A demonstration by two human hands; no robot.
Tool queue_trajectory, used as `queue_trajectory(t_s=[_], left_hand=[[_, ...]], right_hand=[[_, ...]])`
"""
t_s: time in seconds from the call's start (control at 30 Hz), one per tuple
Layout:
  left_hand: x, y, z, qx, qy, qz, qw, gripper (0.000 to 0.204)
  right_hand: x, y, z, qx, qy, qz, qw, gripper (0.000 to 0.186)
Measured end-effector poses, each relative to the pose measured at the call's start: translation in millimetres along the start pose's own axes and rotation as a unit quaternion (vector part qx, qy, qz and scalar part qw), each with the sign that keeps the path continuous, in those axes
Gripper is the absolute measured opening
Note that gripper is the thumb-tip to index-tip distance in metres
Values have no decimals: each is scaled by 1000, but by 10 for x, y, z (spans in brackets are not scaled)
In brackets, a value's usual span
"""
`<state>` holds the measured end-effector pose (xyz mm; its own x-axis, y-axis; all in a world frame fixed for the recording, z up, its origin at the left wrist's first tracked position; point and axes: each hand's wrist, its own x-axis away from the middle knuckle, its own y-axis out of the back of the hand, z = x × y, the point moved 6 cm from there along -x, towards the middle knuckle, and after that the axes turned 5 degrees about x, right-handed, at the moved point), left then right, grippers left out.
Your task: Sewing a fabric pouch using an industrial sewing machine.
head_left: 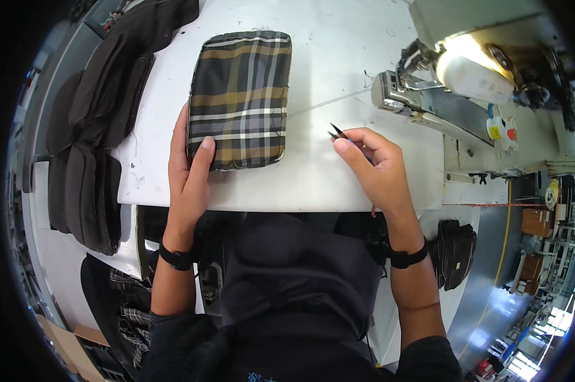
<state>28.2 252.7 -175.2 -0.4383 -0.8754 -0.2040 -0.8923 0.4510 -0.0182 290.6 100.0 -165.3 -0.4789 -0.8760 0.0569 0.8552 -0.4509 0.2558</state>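
A plaid fabric panel (241, 95) in black, tan, grey and white, with rounded corners, is on the white table (338, 181). My left hand (192, 162) grips its lower left edge, thumb on top and the fingers partly hidden beneath. Thin pale threads (329, 102) run from the panel's right edge to the sewing machine (421, 105). Right of the panel, my right hand (381, 165) is closed around small thread snips (338, 132). Their two dark tips stand slightly apart, pointing up and left, away from the threads. Most of the snips' handle is hidden by my fingers.
Dark padded fabric pieces (90, 153) lie piled along the left. More dark pieces (454, 254) lie at the lower right. A lit lamp (469, 60) shines at the machine, and a thread cone (502, 130) stands behind it. Plaid fabric (131, 318) hangs at the lower left.
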Motion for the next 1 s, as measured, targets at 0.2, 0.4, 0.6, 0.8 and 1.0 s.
queue_trajectory(t_s=[0.2,0.4,0.6,0.8,1.0], left_hand=[[-20,21,-29,-1,-11,23,1000,61],[-57,-2,-47,-13,-9,17,1000,61],[-100,82,-202,-57,-41,38,997,61],[2,-270,-1166,-393,-187,310,845,86],[261,-293,-881,-496,-172,329,785,84]], right_hand=[[-209,-364,279,-61,-45,80,994,29],[-203,-344,233,-114,-107,86,984,30],[-22,423,-23,261,83,-146,951,26],[292,1129,-195,512,202,-196,812,36],[544,897,94,444,226,-190,846,43]])
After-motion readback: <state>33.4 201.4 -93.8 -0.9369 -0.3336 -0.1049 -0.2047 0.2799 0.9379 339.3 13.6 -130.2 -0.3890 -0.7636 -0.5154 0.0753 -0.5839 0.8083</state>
